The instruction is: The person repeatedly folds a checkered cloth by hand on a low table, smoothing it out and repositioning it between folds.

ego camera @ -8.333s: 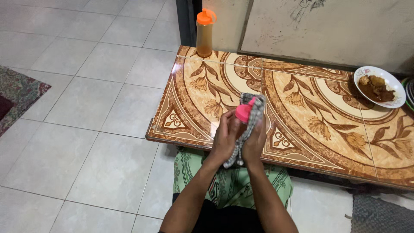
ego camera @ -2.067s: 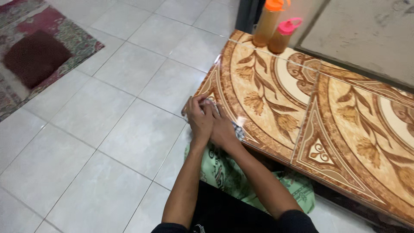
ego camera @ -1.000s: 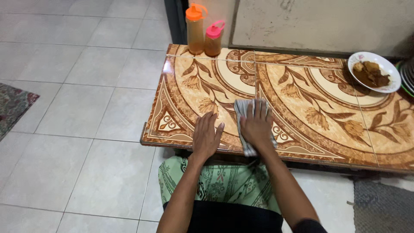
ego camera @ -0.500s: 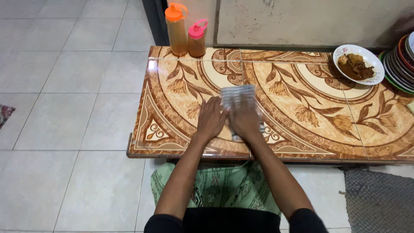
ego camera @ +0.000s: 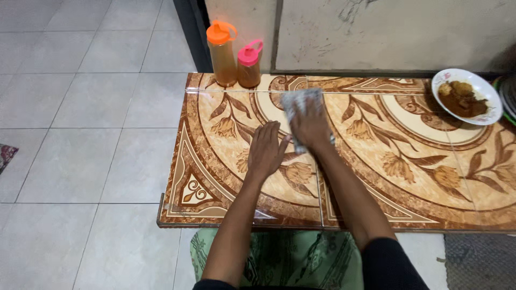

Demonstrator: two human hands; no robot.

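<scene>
My right hand presses flat on a grey checked cloth spread on the patterned brown tile tabletop. The cloth lies toward the table's far side, just in front of the wall. Beside it, my left hand rests palm down on the bare tile, fingers spread, holding nothing. An orange-capped bottle and a shorter pink-capped bottle stand upright together at the far left corner of the table.
A white bowl of brown food sits at the table's far right, with the edge of stacked plates beyond it. Grey floor tiles lie to the left. A grey mat is at the lower right.
My right hand has slid the cloth further away across the table, toward the wall. My left hand has stayed flat on the tile beside it.
</scene>
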